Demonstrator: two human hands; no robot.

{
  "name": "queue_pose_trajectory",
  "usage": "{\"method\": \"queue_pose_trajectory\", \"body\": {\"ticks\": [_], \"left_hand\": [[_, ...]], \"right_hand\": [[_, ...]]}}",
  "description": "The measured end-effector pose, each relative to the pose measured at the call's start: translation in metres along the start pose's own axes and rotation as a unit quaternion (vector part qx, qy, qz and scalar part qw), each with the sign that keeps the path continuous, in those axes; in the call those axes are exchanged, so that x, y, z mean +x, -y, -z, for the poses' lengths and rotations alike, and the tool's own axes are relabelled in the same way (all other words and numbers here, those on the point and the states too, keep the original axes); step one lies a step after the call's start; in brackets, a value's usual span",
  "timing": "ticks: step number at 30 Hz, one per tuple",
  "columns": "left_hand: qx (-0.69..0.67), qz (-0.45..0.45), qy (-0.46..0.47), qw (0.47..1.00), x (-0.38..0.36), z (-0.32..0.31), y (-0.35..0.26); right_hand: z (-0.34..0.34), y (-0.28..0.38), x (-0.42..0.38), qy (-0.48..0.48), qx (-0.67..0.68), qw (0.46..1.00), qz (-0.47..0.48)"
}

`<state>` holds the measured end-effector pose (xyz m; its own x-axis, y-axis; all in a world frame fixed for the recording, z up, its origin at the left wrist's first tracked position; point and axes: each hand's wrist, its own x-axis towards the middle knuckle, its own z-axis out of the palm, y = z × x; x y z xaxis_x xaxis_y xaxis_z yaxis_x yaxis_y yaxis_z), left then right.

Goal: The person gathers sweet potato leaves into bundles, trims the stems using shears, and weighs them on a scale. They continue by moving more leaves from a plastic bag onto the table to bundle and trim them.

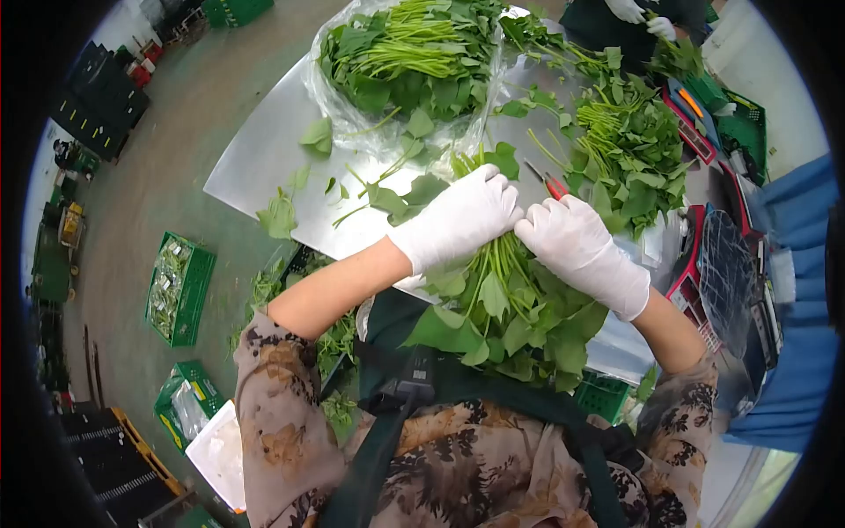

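- Between two white-gloved hands, over the near edge of the metal table (264,158), is a bunch of leafy greens (519,317): slim pale stems gathered at the top, broad leaves spreading down toward the wearer's dark apron (396,326).
- Left hand (462,220): fingers folded closed around the stems, with short ends showing above the fist.
- Right hand (581,251): beside the left, fingers curled in. Red-handled snips (556,187) poke out from it, points up and away, and appear to be in its grasp; whether it also pinches stems, I cannot tell.
- Handling, as I judge it: light and floppy, the leaves soft and easily bruised, the stems firmer but apt to snap or slide apart. The gathered stems look like the place to grip.
- On the table's far side: a large pile of greens (414,53) in clear plastic, stems bundled. Loose sprigs (387,198) lie between it and the wearer.
- Toward the table's right side: a loose heap of greens (629,145).
- Beyond the table's far right corner: a co-worker's gloved hand (662,28), near some greens.
- On the floor left of the table: a green crate (180,290) holding packed greens.
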<state>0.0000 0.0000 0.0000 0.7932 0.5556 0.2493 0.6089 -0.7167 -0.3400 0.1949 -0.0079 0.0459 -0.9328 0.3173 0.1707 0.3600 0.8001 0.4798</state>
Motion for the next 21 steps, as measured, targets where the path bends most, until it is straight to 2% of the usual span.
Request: {"method": "queue_pose_trajectory", "body": {"ticks": [5, 11, 17, 21], "left_hand": [[-0.004, -0.005, -0.043, 0.999, -0.001, -0.008, -0.001], [-0.009, 0.016, -0.015, 1.0, 0.003, -0.01, 0.002], [-0.021, 0.026, -0.034, 0.999, 0.002, -0.013, 0.007], [0.004, 0.045, -0.023, 0.999, 0.003, -0.009, 0.01]], "right_hand": [[-0.009, 0.009, -0.005, -0.02, -0.028, 0.999, -0.017], [-0.019, 0.01, -0.002, -0.035, -0.021, 0.998, -0.053], [-0.027, 0.007, 0.004, -0.066, 0.12, 0.976, -0.17], [-0.021, 0.003, 0.009, -0.048, 0.177, 0.957, -0.225]]}}
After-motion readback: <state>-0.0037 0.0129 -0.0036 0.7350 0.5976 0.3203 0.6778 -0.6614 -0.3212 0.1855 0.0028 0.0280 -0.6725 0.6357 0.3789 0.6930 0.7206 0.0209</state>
